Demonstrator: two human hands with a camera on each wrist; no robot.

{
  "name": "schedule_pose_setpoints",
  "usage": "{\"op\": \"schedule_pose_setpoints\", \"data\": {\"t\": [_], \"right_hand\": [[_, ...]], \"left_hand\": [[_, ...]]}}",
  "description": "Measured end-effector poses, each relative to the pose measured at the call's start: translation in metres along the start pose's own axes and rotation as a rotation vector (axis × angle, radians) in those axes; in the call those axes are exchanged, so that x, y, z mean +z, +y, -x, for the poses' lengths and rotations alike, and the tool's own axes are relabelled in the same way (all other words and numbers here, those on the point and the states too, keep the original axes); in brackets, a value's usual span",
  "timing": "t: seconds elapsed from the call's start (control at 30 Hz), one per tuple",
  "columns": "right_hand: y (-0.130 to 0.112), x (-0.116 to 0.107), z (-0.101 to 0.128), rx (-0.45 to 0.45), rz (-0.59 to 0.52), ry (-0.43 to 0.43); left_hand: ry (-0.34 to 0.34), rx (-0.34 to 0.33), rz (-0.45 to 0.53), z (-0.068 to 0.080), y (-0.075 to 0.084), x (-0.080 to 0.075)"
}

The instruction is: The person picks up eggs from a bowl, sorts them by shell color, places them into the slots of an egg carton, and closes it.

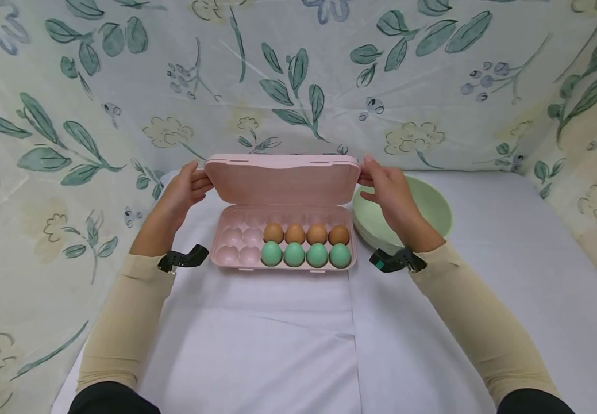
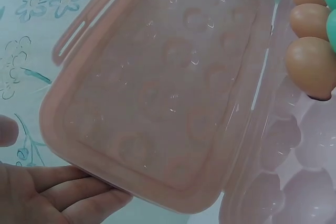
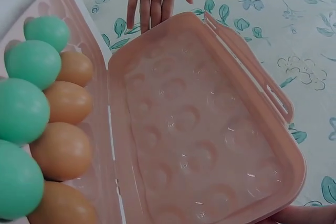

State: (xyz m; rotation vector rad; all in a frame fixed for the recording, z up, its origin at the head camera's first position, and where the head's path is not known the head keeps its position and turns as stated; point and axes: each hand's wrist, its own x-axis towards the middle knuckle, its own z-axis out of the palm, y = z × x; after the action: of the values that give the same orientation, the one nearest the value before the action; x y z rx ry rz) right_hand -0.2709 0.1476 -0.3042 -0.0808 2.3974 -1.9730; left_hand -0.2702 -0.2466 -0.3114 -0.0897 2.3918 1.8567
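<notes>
From the head view, we see the pink egg carton (image 1: 282, 238) in the middle of the white-covered counter (image 1: 298, 333), its lid (image 1: 281, 179) standing raised between our two hands. The left hand (image 1: 181, 192) touches the lid's left end and the right hand (image 1: 388, 192) its right end, fingers fairly straight rather than wrapped. Four brown eggs (image 1: 305, 234) sit in the back row and four green eggs (image 1: 305, 255) in the front row, all on the right side; the left cups are bare. A pale green bowl (image 1: 432, 207) stands just beside the carton, partly behind the right hand. We judge the step in hand to be swinging the lid on its hinge (whether up or down we cannot tell); the next move calls for both hands to travel evenly so the carton does not skid.

In the left wrist view, the left hand's fingers (image 2: 68, 192) lie nearly straight and close together under the lid's (image 2: 157, 87) edge, the thumb at the frame's edge, so they support rather than clench.

In the right wrist view, the lid's (image 3: 205, 124) inner side fills the frame and only a sliver of the right hand's fingers (image 3: 302, 216) shows at its lower corner, touching it; how wide they are we cannot tell here.
</notes>
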Motion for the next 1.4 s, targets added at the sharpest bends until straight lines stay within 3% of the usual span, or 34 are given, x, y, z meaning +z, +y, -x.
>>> {"op": "schedule_pose_setpoints", "data": {"t": [0.53,1.03,1.4], "right_hand": [[0.012,0.001,0.045,-0.042,0.043,-0.002],[0.030,0.004,0.074,-0.056,0.095,-0.051],[0.046,0.004,0.082,-0.080,0.122,-0.063]], "left_hand": [[0.017,0.028,-0.118,0.043,-0.012,0.006],[-0.007,0.059,-0.162,0.067,-0.034,0.011],[0.058,0.026,-0.335,0.075,-0.049,0.019]]}}
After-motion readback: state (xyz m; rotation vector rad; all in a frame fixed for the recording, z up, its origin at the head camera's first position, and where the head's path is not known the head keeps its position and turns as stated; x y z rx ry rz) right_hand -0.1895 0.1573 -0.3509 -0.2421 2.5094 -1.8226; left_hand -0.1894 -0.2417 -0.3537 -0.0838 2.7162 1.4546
